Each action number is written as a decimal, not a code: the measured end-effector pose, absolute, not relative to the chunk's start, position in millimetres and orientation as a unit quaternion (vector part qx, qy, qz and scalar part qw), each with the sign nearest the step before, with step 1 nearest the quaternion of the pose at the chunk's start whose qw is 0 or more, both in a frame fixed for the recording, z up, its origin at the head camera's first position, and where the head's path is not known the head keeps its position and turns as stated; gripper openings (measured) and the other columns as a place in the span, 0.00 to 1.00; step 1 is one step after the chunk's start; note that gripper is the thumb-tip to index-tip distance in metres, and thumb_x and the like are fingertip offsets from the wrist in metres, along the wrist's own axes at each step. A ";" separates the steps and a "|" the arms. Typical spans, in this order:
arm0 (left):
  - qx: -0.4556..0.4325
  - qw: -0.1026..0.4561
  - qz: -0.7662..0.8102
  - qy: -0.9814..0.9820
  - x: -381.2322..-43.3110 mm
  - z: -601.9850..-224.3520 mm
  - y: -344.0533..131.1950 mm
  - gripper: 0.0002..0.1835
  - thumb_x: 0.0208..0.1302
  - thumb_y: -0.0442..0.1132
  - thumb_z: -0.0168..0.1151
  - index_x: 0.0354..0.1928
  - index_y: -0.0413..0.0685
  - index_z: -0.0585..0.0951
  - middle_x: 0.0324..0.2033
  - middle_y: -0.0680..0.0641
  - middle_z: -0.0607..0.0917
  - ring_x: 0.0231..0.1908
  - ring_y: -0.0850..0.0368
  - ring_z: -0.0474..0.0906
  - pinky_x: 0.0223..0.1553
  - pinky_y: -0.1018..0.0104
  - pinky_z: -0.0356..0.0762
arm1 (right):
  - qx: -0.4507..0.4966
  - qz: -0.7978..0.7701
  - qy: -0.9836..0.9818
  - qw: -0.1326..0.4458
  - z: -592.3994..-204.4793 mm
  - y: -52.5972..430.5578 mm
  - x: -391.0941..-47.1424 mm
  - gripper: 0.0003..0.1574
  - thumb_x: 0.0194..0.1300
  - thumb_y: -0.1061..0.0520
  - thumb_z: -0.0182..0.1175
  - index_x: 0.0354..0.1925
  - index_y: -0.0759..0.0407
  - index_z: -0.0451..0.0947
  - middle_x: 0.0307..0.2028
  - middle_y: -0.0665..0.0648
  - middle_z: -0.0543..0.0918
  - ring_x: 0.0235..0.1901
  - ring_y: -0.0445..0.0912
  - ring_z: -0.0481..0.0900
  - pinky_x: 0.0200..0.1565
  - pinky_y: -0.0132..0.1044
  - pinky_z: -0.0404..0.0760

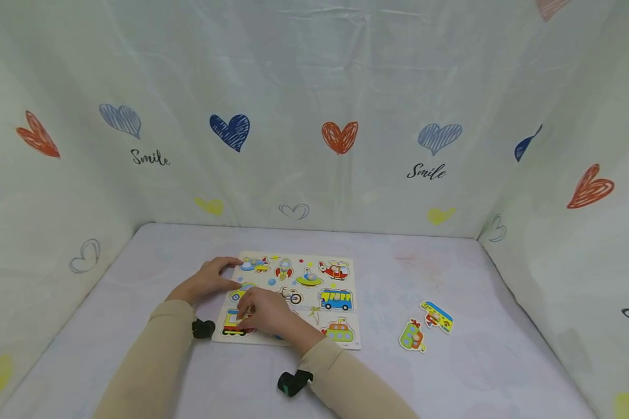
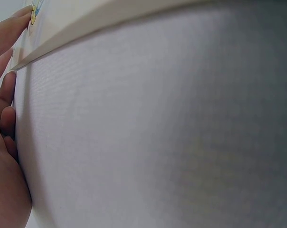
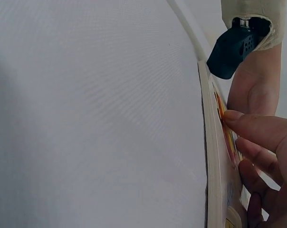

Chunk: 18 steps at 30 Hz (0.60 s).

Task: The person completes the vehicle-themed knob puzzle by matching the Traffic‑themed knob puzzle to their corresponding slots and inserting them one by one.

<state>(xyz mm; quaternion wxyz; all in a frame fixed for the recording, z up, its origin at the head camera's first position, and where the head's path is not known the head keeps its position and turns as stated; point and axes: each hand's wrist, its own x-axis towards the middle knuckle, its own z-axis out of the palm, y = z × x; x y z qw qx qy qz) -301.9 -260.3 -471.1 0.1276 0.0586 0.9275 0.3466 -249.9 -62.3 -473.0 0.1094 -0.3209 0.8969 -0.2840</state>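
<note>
A wooden puzzle board [image 1: 314, 262] with vehicle pictures lies on the table. Over its lower left corner, my right hand [image 1: 267, 311] has its fingers curled and pinches the train puzzle piece [image 1: 232, 323]. In the right wrist view the right thumb [image 3: 236, 115] lies on this piece, near the board's thick edge. My left hand [image 1: 204, 282] rests at the board's left edge, thumb and forefinger spread, close to the plane piece [image 1: 254, 265] and the car piece [image 1: 239, 292]. The right hand and forearm partly cover the middle and bottom row pictures.
Two loose puzzle pieces lie right of the board: a green and orange one [image 1: 412, 336] and a blue and yellow one [image 1: 437, 316]. A bus [image 1: 336, 299], a helicopter [image 1: 335, 269] and a submarine [image 1: 339, 330] show on the board. White curtain walls [image 1: 293, 180] with hearts enclose the table.
</note>
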 end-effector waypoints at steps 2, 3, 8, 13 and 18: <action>0.059 0.127 0.345 0.928 -301.3 -470.8 -260.2 0.34 0.55 0.43 0.72 0.63 0.44 0.72 0.65 0.34 0.64 0.64 0.32 0.53 0.62 0.32 0.52 | -0.321 -0.282 0.898 0.111 -472.8 -62.2 -250.2 0.03 0.55 0.49 0.73 0.29 0.43 0.88 0.40 0.34 0.78 0.31 0.28 0.69 0.34 0.24 0.67; 0.058 0.127 0.344 0.929 -301.0 -470.8 -260.0 0.34 0.55 0.43 0.72 0.64 0.44 0.72 0.65 0.34 0.64 0.64 0.32 0.53 0.62 0.32 0.52 | -0.321 -0.282 0.897 0.112 -472.7 -62.0 -250.3 0.03 0.55 0.48 0.73 0.29 0.43 0.88 0.40 0.34 0.78 0.31 0.28 0.69 0.34 0.24 0.67; 0.055 0.130 0.338 0.930 -301.6 -469.6 -259.5 0.34 0.55 0.43 0.72 0.64 0.44 0.72 0.65 0.34 0.65 0.63 0.33 0.53 0.62 0.32 0.52 | -0.319 -0.324 0.881 0.136 -471.1 -56.8 -251.7 0.05 0.55 0.50 0.73 0.32 0.44 0.88 0.38 0.34 0.78 0.32 0.30 0.70 0.35 0.25 0.69; 0.054 0.131 0.340 0.930 -304.3 -474.1 -261.4 0.36 0.54 0.46 0.73 0.64 0.46 0.72 0.64 0.36 0.66 0.64 0.34 0.54 0.62 0.32 0.52 | -0.308 -0.443 0.821 0.187 -468.8 -40.6 -254.2 0.09 0.57 0.56 0.72 0.38 0.46 0.87 0.38 0.35 0.80 0.37 0.34 0.74 0.39 0.27 0.75; 0.051 0.130 0.342 0.929 -306.3 -479.4 -262.2 0.36 0.55 0.47 0.73 0.65 0.45 0.71 0.64 0.35 0.66 0.65 0.33 0.52 0.63 0.31 0.52 | -0.314 -0.491 0.786 0.205 -460.2 -22.4 -256.8 0.11 0.59 0.59 0.70 0.42 0.49 0.86 0.40 0.37 0.82 0.40 0.37 0.75 0.42 0.29 0.77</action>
